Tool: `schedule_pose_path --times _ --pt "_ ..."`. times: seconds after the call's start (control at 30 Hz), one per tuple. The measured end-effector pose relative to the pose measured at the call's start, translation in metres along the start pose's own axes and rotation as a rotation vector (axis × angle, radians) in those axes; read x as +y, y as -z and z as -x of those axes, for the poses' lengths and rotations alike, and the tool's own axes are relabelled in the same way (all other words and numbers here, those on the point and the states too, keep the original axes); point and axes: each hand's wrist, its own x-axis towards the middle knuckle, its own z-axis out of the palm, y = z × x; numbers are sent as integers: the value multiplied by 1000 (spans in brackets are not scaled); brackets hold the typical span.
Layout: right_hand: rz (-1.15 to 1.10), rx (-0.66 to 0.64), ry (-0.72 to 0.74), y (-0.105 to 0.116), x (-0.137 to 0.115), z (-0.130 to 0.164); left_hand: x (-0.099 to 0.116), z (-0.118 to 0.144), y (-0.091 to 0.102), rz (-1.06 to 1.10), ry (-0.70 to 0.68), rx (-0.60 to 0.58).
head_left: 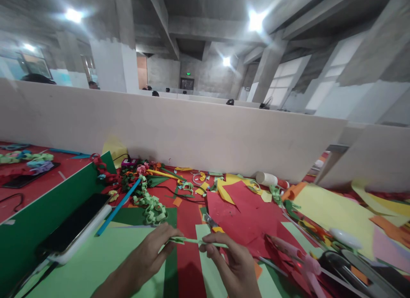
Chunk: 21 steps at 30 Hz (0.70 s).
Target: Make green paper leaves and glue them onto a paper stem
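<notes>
Between my two hands stretches a thin light-green paper strip (191, 240), held level above the red table. My left hand (153, 252) pinches its left end, where the paper looks folded or frayed. Fingers of my right hand (228, 258) are closed on the strip's right part. Just beyond the right fingertips lies a utility knife (211, 223) with a yellow part. Light-green paper sheets (128, 242) lie under and beside my hands. A curled light-green paper chain (153, 206) rests behind my left hand.
A pink glue gun (299, 257) lies to the right, near a dark tape dispenser (349, 268). Red paper (240, 212) and yellow sheets (333, 210) spread across the table. At left are a phone (75, 225), a blue stick (118, 207) and a green divider (41, 223). A pale partition (179, 131) stands behind.
</notes>
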Motion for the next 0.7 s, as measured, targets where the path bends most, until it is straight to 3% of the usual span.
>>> schedule_pose_path --times 0.13,0.3,0.5,0.7 --pt "52 57 -1 -4 2 0 7 0 3 70 47 -42" --pt "65 2 -95 -4 11 -8 14 -2 -2 194 250 -67" --pt "-12 -32 -281 -4 26 -22 21 -8 -14 658 399 -236" --pt "-53 -74 -324 -8 35 -24 17 -9 -23 864 436 -248"
